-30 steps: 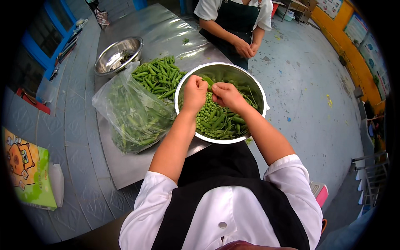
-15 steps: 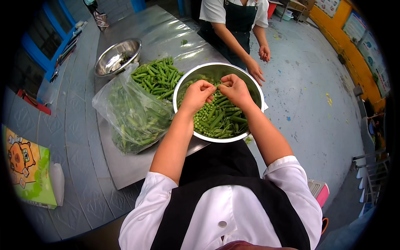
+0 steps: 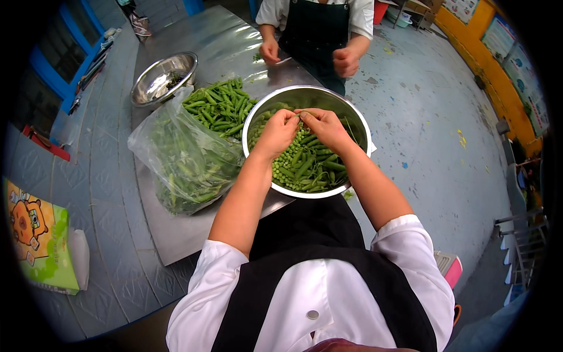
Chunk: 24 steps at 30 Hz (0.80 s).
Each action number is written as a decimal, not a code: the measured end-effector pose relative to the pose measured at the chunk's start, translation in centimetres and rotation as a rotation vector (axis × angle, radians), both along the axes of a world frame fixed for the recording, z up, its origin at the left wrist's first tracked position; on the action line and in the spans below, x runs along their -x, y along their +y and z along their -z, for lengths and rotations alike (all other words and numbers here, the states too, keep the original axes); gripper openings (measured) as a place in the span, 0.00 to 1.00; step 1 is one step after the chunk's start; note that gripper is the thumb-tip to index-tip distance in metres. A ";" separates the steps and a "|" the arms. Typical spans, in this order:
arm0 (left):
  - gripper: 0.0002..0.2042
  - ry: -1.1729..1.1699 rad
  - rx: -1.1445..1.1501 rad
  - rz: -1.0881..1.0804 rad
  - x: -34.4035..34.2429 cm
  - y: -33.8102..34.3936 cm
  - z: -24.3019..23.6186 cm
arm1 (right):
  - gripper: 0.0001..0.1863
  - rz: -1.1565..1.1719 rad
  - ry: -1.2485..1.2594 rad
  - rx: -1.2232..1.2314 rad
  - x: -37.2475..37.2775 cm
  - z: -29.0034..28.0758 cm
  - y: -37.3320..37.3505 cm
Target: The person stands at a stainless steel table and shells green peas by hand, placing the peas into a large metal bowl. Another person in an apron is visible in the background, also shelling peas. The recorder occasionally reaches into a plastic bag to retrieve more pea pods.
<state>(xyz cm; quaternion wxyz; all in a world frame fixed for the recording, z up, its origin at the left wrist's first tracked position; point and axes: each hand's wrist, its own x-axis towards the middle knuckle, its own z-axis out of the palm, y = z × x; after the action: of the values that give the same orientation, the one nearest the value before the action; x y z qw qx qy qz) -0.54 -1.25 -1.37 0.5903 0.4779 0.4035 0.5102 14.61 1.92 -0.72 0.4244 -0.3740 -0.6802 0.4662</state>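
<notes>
Above a large steel bowl [image 3: 367,132], my left hand [image 3: 277,136] and my right hand [image 3: 326,130] meet with fingertips pinched together. Between them is a green pea pod, mostly covered by the fingers. Inside the bowl, loose shelled peas [image 3: 285,162] lie on the left, and whole or opened pods [image 3: 322,163] on the right. Left of the bowl, a heap of pea pods [image 3: 220,105] rests on the metal table [image 3: 170,237]. A clear plastic bag [image 3: 182,155] holding more pods sits in front of that heap.
A second steel bowl [image 3: 186,58] with dark scraps stands behind the bag. Across the table corner is a co-worker in a dark apron [image 3: 314,35]. A green and orange packet [image 3: 44,234] lies at far left. Grey floor [image 3: 434,135] stretches to the right.
My hands have come closer together over the bowl, the right one shifting slightly left. The co-worker has moved left and drawn both hands back from beside the bowl, one now over the table.
</notes>
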 end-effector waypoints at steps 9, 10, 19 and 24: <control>0.08 0.633 -0.051 -0.055 0.5 0.3 1.9 | 0.07 0.355 0.202 0.115 -0.8 -1.9 0.5; 0.09 0.751 -0.106 -0.134 0.5 0.4 1.9 | 0.07 0.255 0.127 0.102 -1.3 -1.7 0.6; 0.12 0.693 -0.121 -0.402 1.1 0.5 1.6 | 0.15 -0.424 -1.133 -0.226 -1.0 -1.0 -3.0; 0.11 0.248 -0.039 -0.357 1.1 0.6 0.4 | 0.10 -0.168 -0.434 -0.112 -1.3 -1.5 -1.7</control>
<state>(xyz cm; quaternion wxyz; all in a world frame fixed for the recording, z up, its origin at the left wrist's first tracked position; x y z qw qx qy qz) -1.61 -0.62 -1.76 0.4270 0.4692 0.5413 0.5518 15.91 0.26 0.74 0.2484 -0.3833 -0.8090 0.3700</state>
